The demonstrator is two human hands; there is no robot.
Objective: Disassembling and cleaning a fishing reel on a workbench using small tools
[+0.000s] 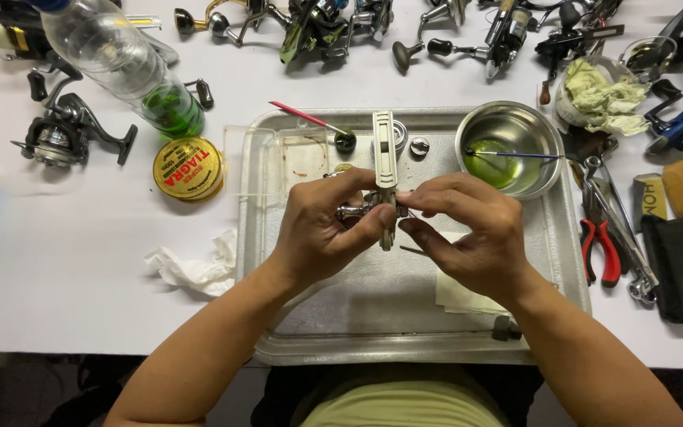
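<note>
**Reel part: assembly in hand, mid-service**

Reel part [384,170], a pale, slim piece with metal fittings, is held above the middle of the metal tray [436,332]. Left hand [322,229] pinches its metal end; right hand [472,233] pinches the opposite side with fingertips. Small loose parts [419,145] lie unfitted at the tray's far edge beside the steel bowl [507,126] of green fluid. Judged: fitting is partway, not complete.

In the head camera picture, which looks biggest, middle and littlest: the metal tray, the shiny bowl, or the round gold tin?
1. Rectangular silver metal tray, biggest by far.
2. Round shiny steel bowl holding green liquid.
3. Round gold tin, a little smaller than the bowl.
All lie at about table level, so the order looks safe.
</note>
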